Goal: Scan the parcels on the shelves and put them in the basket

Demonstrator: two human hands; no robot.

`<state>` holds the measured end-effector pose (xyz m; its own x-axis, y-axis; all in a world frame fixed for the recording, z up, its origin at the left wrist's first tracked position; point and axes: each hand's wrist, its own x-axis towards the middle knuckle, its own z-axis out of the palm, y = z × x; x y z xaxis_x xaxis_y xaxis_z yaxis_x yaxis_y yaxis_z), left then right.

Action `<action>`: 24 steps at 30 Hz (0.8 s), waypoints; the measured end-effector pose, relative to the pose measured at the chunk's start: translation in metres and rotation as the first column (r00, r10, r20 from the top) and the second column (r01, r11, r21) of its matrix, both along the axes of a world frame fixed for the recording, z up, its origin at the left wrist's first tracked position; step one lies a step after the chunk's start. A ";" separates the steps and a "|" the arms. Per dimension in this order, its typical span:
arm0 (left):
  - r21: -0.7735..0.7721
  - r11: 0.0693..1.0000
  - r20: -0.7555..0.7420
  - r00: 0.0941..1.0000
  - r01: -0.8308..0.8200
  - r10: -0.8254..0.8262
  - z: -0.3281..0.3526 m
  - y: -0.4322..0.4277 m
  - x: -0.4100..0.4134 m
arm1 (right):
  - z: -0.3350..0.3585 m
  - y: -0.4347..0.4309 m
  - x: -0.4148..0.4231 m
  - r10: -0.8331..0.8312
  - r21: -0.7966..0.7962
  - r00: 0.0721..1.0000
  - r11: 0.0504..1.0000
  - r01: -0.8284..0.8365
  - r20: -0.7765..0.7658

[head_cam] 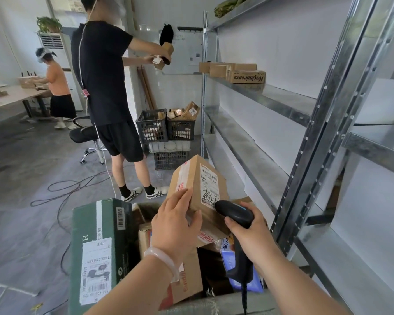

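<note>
Surroundings: metal shelves (271, 101) on the right with a few brown boxes (246, 76) far along; a person in black (102, 76) far left beside stacked black crates (164, 128); cables (62, 194) on the floor; a tall green box (100, 246) near left. Item: brown taped parcel (191, 178) with a white handwritten label, tilted above the filled basket (225, 302). The left hand (175, 221) clamps it, fingers spread on its left side, while the right hand (250, 235) is wrapped round a black scanner (234, 213) just beside the label.

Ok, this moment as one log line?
phase: scanning | left hand: holds cardboard parcel | right hand: grips barcode scanner, nose at shipping label | parcel: not yet set down
</note>
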<state>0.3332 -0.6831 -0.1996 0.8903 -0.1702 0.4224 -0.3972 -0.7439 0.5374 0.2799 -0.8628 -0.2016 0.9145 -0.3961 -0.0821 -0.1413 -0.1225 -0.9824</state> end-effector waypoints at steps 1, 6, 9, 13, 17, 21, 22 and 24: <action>-0.007 1.000 -0.010 1.000 0.001 -0.001 -0.002 0.000 0.001 | 0.000 -0.001 0.001 0.001 -0.030 1.000 1.000 0.000 0.003; -0.083 0.996 -0.095 0.995 0.019 -0.027 -0.011 0.002 0.004 | 0.000 -0.002 0.004 -0.011 -0.156 1.000 0.988 0.015 0.029; -0.083 0.996 -0.145 0.989 0.010 -0.022 -0.016 0.001 0.007 | 0.001 -0.002 0.005 -0.014 -0.219 0.999 0.975 0.020 0.030; -0.121 0.993 -0.254 0.966 0.007 -0.038 -0.021 0.001 0.014 | -0.001 -0.002 0.006 0.018 -0.234 0.999 0.972 -0.025 -0.034; -0.137 0.991 -0.281 0.959 -0.004 -0.035 -0.026 0.003 0.017 | -0.002 0.000 0.006 0.034 -0.245 0.998 0.968 -0.046 -0.050; -0.142 0.990 -0.274 0.961 -0.014 -0.026 -0.025 0.002 0.019 | -0.001 0.000 0.006 0.030 -0.237 0.999 0.971 -0.036 -0.029; -0.125 0.992 -0.272 0.962 -0.013 -0.022 -0.025 0.001 0.020 | -0.001 -0.001 0.006 0.027 -0.240 0.999 0.970 -0.032 -0.023; -0.103 0.995 -0.269 0.963 -0.004 -0.024 -0.023 0.000 0.020 | 0.000 -0.002 0.006 0.030 -0.248 0.999 0.968 -0.033 -0.017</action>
<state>0.3531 -0.6833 -0.2226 0.9720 -0.1484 0.1824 -0.2343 -0.6764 0.6982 0.2863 -0.8645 -0.2013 0.9263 -0.3769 0.0032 -0.1462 -0.3670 -0.9187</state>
